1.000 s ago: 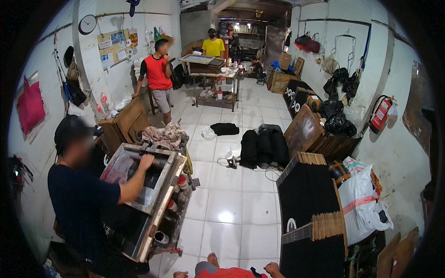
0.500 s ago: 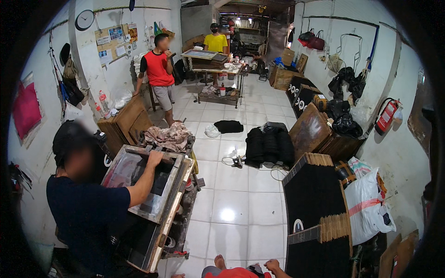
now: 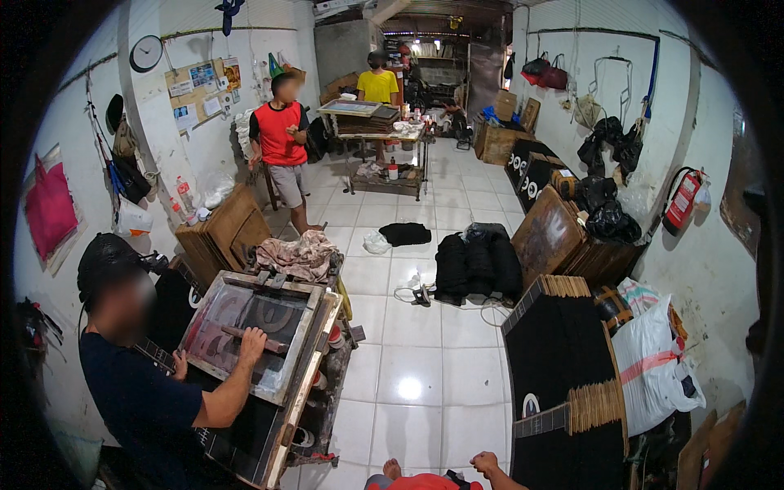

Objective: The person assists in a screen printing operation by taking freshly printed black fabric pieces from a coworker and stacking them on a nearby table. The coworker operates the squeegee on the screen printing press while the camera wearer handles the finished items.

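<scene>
Only my right hand (image 3: 483,463) shows, at the bottom edge, resting by red cloth (image 3: 420,482) over my lap; its fingers are too small to read. A bare foot (image 3: 392,468) lies just left of it. My left hand is out of view. At the left a person in a dark shirt (image 3: 147,400) bends over a framed printing screen (image 3: 245,327), one hand on a wooden squeegee (image 3: 253,339) lying across the mesh.
Stacks of black boards (image 3: 563,359) stand right of me, with a white sack (image 3: 653,359) beside them. Black bundles (image 3: 478,265) lie on the white tile floor (image 3: 425,376). A person in red (image 3: 282,139) and one in yellow (image 3: 377,82) stand near a far table (image 3: 384,131). A fire extinguisher (image 3: 680,200) hangs on the right wall.
The person at the screen has drawn the squeegee hand nearer to their body. The person in red has straightened up from the wooden stack. My view has tilted slightly.
</scene>
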A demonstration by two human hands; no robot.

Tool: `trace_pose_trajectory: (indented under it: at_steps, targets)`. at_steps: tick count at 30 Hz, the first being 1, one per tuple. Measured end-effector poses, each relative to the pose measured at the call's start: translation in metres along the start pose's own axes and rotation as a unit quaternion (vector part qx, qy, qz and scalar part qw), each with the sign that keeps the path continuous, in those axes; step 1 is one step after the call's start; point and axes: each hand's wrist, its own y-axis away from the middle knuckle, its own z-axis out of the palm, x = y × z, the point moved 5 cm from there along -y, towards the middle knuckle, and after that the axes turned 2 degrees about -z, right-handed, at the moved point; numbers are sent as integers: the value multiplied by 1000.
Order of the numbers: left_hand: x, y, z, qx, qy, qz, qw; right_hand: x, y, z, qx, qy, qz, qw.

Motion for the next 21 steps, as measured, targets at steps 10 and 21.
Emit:
trace_pose_trajectory:
  at_steps: [10,21]
  targets:
    - [-7,6,-20,-8,2,-26,1000,3,14,-12,-64,31,117,991]
    - [-18,-15,-17,-78,6,-1,997,-26,12,9,-34,-32,66,997]
